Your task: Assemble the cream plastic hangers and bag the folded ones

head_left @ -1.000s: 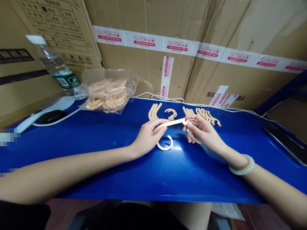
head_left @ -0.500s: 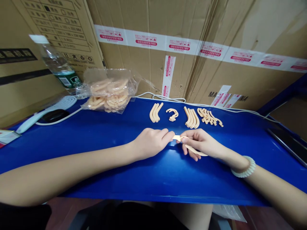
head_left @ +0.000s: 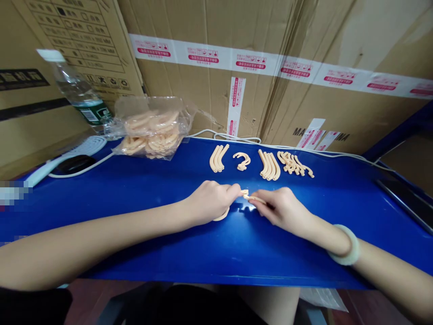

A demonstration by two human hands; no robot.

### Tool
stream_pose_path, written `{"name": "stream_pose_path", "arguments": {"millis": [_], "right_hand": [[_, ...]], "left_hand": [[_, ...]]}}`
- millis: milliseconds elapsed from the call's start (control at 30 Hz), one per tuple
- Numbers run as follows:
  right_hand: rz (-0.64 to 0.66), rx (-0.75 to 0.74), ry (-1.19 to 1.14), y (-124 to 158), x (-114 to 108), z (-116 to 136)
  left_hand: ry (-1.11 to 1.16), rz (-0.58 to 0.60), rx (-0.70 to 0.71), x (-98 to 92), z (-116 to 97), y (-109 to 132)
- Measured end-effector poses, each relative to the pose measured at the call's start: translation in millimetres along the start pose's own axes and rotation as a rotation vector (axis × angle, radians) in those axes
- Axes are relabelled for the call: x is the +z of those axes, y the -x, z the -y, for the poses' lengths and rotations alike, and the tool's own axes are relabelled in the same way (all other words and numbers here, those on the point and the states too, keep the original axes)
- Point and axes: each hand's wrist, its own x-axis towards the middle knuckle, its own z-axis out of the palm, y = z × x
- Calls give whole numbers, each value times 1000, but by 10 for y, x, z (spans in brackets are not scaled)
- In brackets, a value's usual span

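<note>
My left hand point(head_left: 211, 201) is closed, thumb and finger pinching a curved cream plastic piece point(head_left: 221, 216), whose bowed end shows below the palm. Opposite it, my right hand point(head_left: 282, 205) pinches a slim cream plastic piece point(head_left: 256, 198). The two pieces meet, or nearly so, between my fingertips; whether they are joined I cannot tell. Beyond my hands lie a row of three curved tubes point(head_left: 219, 158), a small group of hook-shaped pieces point(head_left: 242, 161), several larger curved tubes point(head_left: 269, 165) and several knobbly curved pieces point(head_left: 295, 164), all cream plastic.
A clear bag of cream pieces point(head_left: 152, 131) stands at the back left of the blue table point(head_left: 152, 257), near a water bottle point(head_left: 84, 99), a pale hairbrush point(head_left: 72, 155) and a black mouse-like object point(head_left: 76, 164). A white cable point(head_left: 304, 151) runs before cardboard boxes point(head_left: 203, 90). A dark phone-like slab point(head_left: 406, 205) lies right.
My right hand has turned over and its spread fingers have closed into a pinch. The long curved piece that hung by my right palm now shows beneath my left hand.
</note>
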Motion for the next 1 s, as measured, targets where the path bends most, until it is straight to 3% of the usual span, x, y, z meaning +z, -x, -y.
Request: {"name": "stream_pose_path", "arguments": {"millis": [100,200,367,500,633,700,833,1000], "right_hand": [[-23,-104,135,43,23,71],[-31,-39,-13,24,-21,101],[-310,-30,-43,-72,-353,61],[-589,-87,153,-89,-746,-55],[-758,-216,609,-78,-1130,-346],[-754,-228,770,-81,-1283,-543],[-614,-110,909,-105,-1448,-884],[-482,103,957,-125,-1491,-1047]], "left_hand": [[134,9,-78,-2,-20,-5],[384,-8,-215,-26,-51,-28],[1036,-35,-666,-6,-16,-111],[1388,-126,-887,4,41,-164],[1444,-220,-956,-47,31,-183],[1451,-252,-975,-64,13,-188],[1474,-314,-974,-57,-9,-188],[1493,-355,-949,-33,-6,-171]]}}
